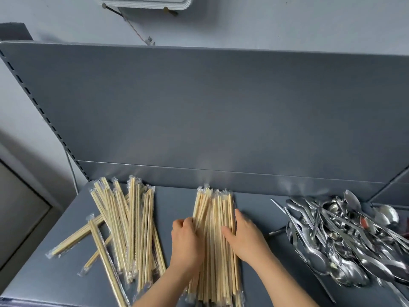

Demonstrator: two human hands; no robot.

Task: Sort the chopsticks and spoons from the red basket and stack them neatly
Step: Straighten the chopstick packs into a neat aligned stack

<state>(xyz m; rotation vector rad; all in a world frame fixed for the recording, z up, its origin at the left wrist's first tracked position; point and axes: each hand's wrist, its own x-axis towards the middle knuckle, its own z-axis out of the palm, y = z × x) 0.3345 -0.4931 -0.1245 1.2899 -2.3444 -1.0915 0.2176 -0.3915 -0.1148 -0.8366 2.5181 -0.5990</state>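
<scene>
At the near middle of a grey shelf [261, 202], two bare hands, one on either flank of a bundle of chopsticks [212, 247]. Left hand [187, 242] bent at the knuckles, fingers curled in against and partly round the bundle's left edge. Right hand [243, 238] flatter, fingers stretched over the top and right side, pressing rather than gripping, nothing closed inside it. Seemingly a squeeze from both sides, to draw the sticks parallel and square them into a tidy stack.

Bundle pointing away from the person, far ends fanned a little and short of the upright back panel [199, 107], near ends close to the shelf's front edge. Each pair pale bamboo, slim and straight, sealed in a clear crinkled sleeve. Slippery-looking, likely to slide over one another under uneven pressure.

To the left, well apart from the hands, a looser pile of wrapped chopsticks [132, 229]. Most lying roughly lengthwise, several crossed at angles, a few splayed toward the left edge. Probably due the same squaring.

To the right, apart from the bundle, a tangled heap of spoons [345, 247], shiny steel, bowls and handles pointing every way, not yet stacked. A small red shape among them, too unclear to name. No red basket in view. Sorting by kind apparently done, neat stacking only partly so.
</scene>
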